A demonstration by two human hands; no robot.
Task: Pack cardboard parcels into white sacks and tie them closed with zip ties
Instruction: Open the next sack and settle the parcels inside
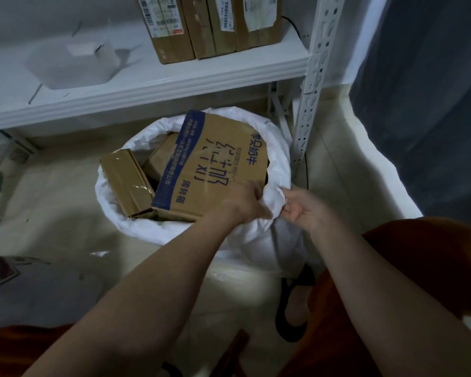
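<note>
Head view: a white shelf rack (152,77) fills the top of the picture, its perforated upright (310,85) coming down to the tiled floor (337,170) just right of the sack. On the shelf stand four brown parcels (210,25) side by side, upright, with printed labels on their faces; to their left sits a white tray (74,63), blurred.

Below the shelf the white sack (256,240) stands open on the floor, its mouth rolled outward into a thick rim. It is packed with cardboard. The big box (218,159), brown with a blue band and blue printed characters, lies tilted on top and takes up the right half of the opening, its far corner rising above the rim. To its left a plain box (125,180) with glossy tape leans against it, and a third box (161,156) shows between the two, mostly covered.

Both bare forearms reach in from the bottom of the frame to the near right part of the rim. The left hand (245,202) rests at the near corner of the big box with its fingers curled into the sack's rim, gripping the fabric. The right hand (302,208) is just beside it, palm turned up, fingers and thumb pinching a bunched fold of the same rim. The two hands are close together, with a fold of fabric between them.

At the lower right is an orange-brown garment (419,254), and a dark shoe (294,303) stands on the floor by the sack's base. Blurred papers (3,268) lie on the floor at left.
</note>
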